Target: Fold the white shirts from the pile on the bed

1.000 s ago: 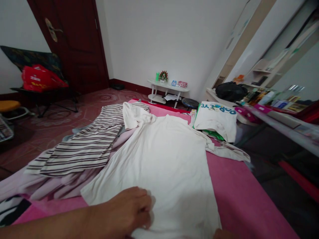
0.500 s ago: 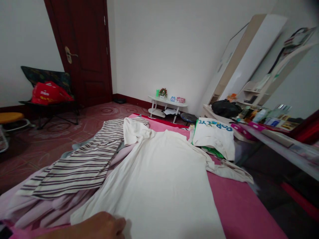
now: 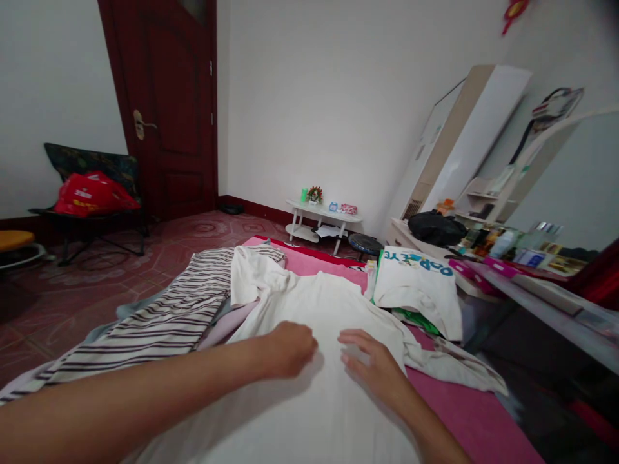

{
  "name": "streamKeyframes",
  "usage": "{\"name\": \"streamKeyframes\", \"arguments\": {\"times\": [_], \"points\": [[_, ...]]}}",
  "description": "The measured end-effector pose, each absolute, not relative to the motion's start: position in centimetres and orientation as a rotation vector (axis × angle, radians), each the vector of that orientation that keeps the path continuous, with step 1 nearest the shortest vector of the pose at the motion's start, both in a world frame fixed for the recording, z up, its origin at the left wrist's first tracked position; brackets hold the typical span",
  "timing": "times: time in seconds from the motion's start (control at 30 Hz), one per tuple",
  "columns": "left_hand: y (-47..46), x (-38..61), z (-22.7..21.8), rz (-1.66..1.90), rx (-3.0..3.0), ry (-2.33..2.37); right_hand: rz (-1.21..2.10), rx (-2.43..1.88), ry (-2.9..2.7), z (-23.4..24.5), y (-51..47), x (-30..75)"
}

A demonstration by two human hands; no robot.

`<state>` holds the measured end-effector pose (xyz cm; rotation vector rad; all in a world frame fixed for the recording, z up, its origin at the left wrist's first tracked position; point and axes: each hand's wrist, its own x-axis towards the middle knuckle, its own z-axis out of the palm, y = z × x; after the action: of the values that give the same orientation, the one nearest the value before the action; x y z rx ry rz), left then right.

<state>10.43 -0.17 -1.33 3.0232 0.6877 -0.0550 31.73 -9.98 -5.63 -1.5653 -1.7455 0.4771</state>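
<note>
The white T-shirt [image 3: 300,419] lies laid out, unfolded, beneath the left hand's [image 3: 289,350] curled fingers, grip unclear, and the right hand's [image 3: 372,367] parted ones, a folded POPEYE-print shirt [image 3: 411,287] beyond.

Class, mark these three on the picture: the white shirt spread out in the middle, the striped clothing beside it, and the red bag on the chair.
White shirt [image 3: 329,396]: head view, on its body.
Striped clothing [image 3: 164,322]: head view, on its striped cloth.
Red bag [image 3: 94,194]: head view, on its side.
</note>
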Motion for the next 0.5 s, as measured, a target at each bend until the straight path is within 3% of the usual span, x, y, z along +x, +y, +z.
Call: {"name": "streamKeyframes", "arguments": {"times": [0.17,0.5], "points": [[11.2,12.7,-1.8,0.316,2.976,1.256,0.274,-1.609,-1.503,-10.5,-2.6,34.5],[19.9,12.8,-3.7,0.214,2.856,1.535,0.183,-1.607,-1.442,-12.0,-2.4,36.0]]}}
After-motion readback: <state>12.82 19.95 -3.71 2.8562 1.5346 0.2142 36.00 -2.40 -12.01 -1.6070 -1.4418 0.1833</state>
